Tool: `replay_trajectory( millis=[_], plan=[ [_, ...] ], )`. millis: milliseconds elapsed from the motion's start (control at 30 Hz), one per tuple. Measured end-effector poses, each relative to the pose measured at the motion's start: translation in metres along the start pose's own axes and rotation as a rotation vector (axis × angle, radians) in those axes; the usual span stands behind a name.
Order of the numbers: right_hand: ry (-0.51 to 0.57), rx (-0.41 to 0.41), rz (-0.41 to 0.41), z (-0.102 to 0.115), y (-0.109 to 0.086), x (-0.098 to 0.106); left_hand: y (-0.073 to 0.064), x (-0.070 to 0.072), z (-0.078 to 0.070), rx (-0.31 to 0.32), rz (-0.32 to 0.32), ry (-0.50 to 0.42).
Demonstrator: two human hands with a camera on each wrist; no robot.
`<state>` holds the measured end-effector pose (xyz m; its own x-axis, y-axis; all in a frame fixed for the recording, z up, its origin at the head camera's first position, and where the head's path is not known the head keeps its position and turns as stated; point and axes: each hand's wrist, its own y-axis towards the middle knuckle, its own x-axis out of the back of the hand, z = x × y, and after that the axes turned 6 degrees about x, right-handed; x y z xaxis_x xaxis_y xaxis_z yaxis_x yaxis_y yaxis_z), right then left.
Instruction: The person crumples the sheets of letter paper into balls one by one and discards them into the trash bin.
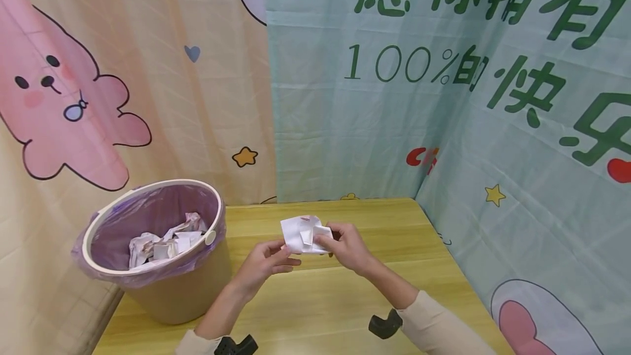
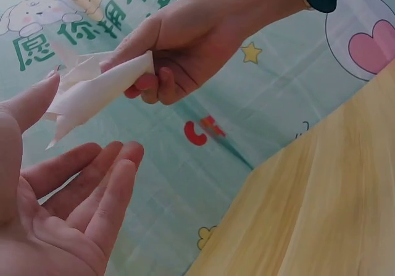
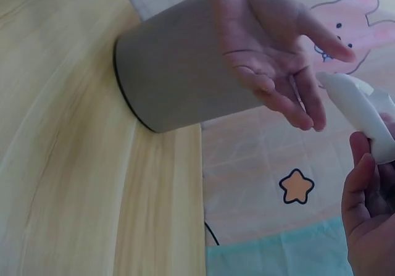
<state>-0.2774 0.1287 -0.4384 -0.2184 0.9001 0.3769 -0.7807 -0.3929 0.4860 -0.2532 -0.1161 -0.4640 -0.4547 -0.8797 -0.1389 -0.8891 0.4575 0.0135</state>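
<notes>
A folded white paper (image 1: pixel 299 233) with a small reddish mark near its top edge is held up above the table. My right hand (image 1: pixel 350 248) pinches its right side between thumb and fingers. At the paper's left stands my left hand (image 1: pixel 266 267), palm turned inward. In the left wrist view the fingers of the left hand (image 2: pixel 68 208) are extended below the paper (image 2: pixel 92 97), and its thumb lies near the paper's left end; whether it touches cannot be told. The right wrist view shows the left hand (image 3: pixel 271 54) spread beside the paper (image 3: pixel 358 106).
A beige bin (image 1: pixel 184 295) with a purple liner (image 1: pixel 148 201) stands on the left of the wooden table (image 1: pixel 384 289). Crumpled white papers (image 1: pixel 167 240) lie inside it. Printed curtains (image 1: pixel 335 141) hang behind the table and along its right side.
</notes>
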Motion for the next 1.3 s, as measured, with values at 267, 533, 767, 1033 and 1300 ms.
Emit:
replay_trajectory(
  millis=[267,533,767,1033,1300],
  plan=[
    [0.043,-0.073,-0.027,-0.001,0.002,-0.005,0.008,-0.016,0.003,-0.043,-0.205,0.002],
    [-0.031,-0.089,0.023,0.006,0.004,-0.008,0.011,-0.022,-0.004,-0.086,-0.381,0.118],
    [0.042,-0.162,0.169,0.01,0.006,-0.004,0.01,-0.018,-0.004,-0.149,-0.401,0.312],
    [0.091,-0.201,0.195,0.011,0.008,-0.003,0.01,-0.021,-0.004,-0.241,-0.455,0.526],
    [0.123,-0.218,0.188,0.009,0.01,-0.002,0.008,-0.026,-0.004,-0.282,-0.488,0.454]
  ],
)
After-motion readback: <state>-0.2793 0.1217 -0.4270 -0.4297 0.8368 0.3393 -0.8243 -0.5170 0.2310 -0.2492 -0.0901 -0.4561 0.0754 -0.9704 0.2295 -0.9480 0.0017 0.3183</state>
